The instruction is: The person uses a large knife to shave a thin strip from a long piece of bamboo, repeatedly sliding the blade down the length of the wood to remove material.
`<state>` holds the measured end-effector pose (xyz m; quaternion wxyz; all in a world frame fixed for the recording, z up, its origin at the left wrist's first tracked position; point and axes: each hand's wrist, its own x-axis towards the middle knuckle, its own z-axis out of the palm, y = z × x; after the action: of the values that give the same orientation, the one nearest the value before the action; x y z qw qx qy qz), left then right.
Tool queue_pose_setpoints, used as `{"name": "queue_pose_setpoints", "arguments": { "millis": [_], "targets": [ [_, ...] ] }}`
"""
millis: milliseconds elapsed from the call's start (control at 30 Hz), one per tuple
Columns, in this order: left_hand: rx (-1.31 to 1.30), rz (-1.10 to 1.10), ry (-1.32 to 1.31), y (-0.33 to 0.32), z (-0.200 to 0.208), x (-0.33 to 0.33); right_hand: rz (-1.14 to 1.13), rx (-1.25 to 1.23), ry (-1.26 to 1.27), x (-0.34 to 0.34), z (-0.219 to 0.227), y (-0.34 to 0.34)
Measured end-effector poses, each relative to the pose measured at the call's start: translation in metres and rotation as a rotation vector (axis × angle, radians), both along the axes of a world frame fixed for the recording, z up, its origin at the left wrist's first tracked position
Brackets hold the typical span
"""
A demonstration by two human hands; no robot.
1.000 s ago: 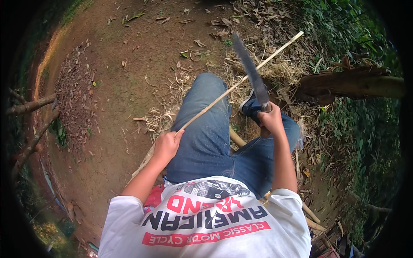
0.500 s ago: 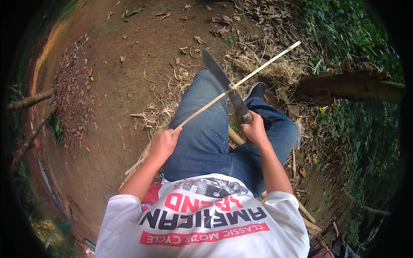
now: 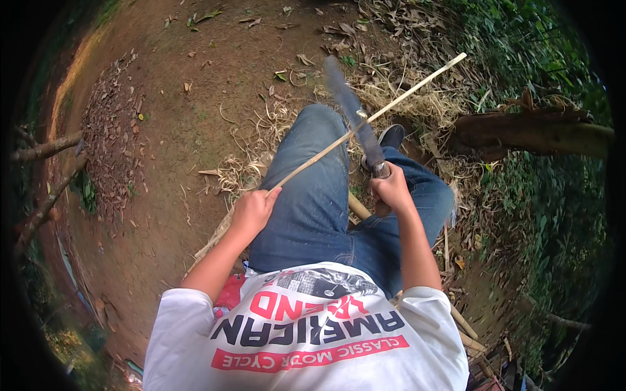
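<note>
My left hand (image 3: 255, 210) is closed around the near end of a long pale wooden strip (image 3: 317, 155), perhaps bamboo. The strip slants away to the upper right across my raised jeans-covered knee (image 3: 306, 140). In my right hand (image 3: 392, 188) is the handle of a machete (image 3: 370, 144). Its dark blade crosses the strip past the knee, and the tip is smeared by motion. A small pale curl shows where blade and strip meet.
Thin curled shavings (image 3: 244, 171) lie around my legs, with a larger heap (image 3: 417, 104) beyond my shoe (image 3: 391, 137). A thick log (image 3: 535, 132) juts in from the right beside green plants. Branches (image 3: 49, 195) stand at the left over bare soil (image 3: 169, 150).
The machete has moved a little away and to the right along the strip, its blade now more upright. The strip's far end has risen slightly. My left hand has barely shifted.
</note>
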<state>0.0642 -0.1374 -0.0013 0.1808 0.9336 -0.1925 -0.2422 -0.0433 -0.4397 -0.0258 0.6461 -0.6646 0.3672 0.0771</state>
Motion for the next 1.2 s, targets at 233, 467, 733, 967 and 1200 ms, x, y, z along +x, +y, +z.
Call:
{"name": "queue_pose_setpoints", "arguments": {
  "millis": [233,467,733,967,1200],
  "targets": [
    [-0.008,0.001,0.023,0.003,-0.002,0.001,0.11,0.109,0.082,-0.013,0.022,0.032],
    [-0.035,0.019,0.034,-0.001,0.003,-0.001,0.027,0.517,0.105,-0.009,0.026,0.014],
    [-0.007,0.021,0.017,-0.002,0.0,-0.001,0.202,-0.103,0.06,-0.013,0.004,0.051],
    [-0.034,0.046,0.038,0.003,-0.003,-0.003,0.148,0.449,0.118,-0.009,0.024,0.014],
    [0.011,0.024,0.015,-0.004,0.004,-0.002,0.134,-0.066,0.037,-0.018,0.008,0.04]
  ]
}}
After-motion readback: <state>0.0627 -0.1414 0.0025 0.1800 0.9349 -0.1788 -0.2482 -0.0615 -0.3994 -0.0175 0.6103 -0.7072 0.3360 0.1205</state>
